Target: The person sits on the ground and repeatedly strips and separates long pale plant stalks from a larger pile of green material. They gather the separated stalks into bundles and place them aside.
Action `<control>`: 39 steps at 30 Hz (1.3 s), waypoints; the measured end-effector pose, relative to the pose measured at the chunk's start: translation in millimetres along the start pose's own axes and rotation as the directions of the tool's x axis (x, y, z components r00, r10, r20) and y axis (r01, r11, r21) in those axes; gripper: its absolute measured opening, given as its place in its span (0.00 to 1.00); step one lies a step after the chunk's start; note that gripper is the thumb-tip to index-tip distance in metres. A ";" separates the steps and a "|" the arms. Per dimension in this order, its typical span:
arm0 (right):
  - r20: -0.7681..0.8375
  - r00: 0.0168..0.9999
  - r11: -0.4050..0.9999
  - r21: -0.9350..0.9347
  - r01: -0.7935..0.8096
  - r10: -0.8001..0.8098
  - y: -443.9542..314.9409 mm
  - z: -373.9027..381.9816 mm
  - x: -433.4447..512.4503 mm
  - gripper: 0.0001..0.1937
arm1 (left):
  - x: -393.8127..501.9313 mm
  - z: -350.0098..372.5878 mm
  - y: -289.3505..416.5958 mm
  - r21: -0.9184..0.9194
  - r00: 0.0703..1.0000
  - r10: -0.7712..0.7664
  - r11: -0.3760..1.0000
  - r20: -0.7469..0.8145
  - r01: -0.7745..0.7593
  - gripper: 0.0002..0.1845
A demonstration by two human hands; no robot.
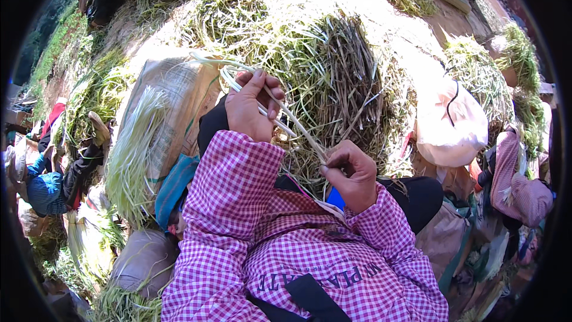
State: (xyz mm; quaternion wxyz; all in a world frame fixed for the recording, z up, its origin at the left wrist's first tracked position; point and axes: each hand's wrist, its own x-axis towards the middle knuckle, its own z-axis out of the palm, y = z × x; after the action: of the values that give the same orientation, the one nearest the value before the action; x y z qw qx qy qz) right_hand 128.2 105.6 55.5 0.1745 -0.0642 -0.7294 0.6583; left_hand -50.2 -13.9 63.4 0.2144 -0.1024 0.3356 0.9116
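My left hand [254, 106] is closed around a few long pale plant stalks [300, 126], which loop out past its fingers toward the upper left. The thumb and bent fingers of my right hand [351, 174] pinch the lower ends of the same stalks. Between my hands the stalks run taut and slanting. Beyond them lies a large heap of green-yellow stalks [295, 62], with darker brown root ends [353, 80] bunched at its right. On a woven plastic sack [178, 98] at my left rests a bundle of stripped pale stalks [138, 156].
A tied whitish plastic bag [451, 125] stands on the right. Beside me at lower left sits a grey stuffed sack [145, 259]. People work nearby, one in blue [47, 188] at left and another in a checked garment [520, 188] at right. More stalk heaps [480, 80] surround them.
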 end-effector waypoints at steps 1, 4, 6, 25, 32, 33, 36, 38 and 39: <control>0.011 1.000 1.000 -0.014 -0.013 0.013 -2.6 -1.5 -5.5 0.06 | 4.2 -1.0 6.9 -0.009 0.998 -0.030 1.000 -0.055 0.029 0.03; 0.026 1.000 0.999 -0.051 -0.015 0.016 -8.8 -7.7 -22.6 0.06 | 16.5 -5.6 25.1 0.022 0.988 0.050 0.999 -0.145 -0.047 0.02; 0.034 0.999 0.994 -0.113 0.003 0.001 -12.2 -13.6 -32.7 0.07 | 24.1 -9.8 35.6 0.035 0.991 0.074 0.997 -0.111 -0.071 0.03; 0.101 0.781 0.025 -0.994 0.108 0.617 70.7 -95.7 -61.3 0.05 | 52.7 -17.7 110.8 0.047 0.951 0.289 0.957 -0.109 -0.285 0.05; 0.083 0.996 0.681 -0.730 0.064 -0.004 45.2 -54.3 -17.9 0.20 | 22.3 -8.5 32.0 -0.018 0.996 0.078 0.997 -0.052 -0.079 0.04; 0.072 0.992 0.857 -0.513 -0.051 0.102 44.3 -47.6 -17.0 0.20 | 19.0 -7.8 21.7 -0.036 0.996 0.082 0.996 -0.015 -0.083 0.04; 0.160 0.950 0.957 0.069 -0.281 0.268 46.1 -26.9 -26.1 0.19 | 14.0 -6.7 2.0 -0.037 0.998 0.001 0.999 -0.057 -0.003 0.04; 0.246 0.873 0.887 0.087 -0.453 0.422 45.3 -19.2 -36.3 0.15 | 11.4 -7.4 -3.8 -0.057 0.998 0.002 0.998 -0.057 -0.005 0.05; 0.299 0.822 0.846 0.080 -0.528 0.485 42.9 -17.5 -41.1 0.14 | 10.1 -7.9 -5.6 -0.046 0.999 -0.003 0.999 -0.039 0.001 0.08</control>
State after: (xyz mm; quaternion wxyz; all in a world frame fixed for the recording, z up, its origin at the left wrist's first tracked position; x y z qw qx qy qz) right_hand 166.6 114.1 7.5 -0.1025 -0.1526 -0.6478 0.7393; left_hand -56.2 -12.0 50.9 0.2063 -0.1254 0.3185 0.9167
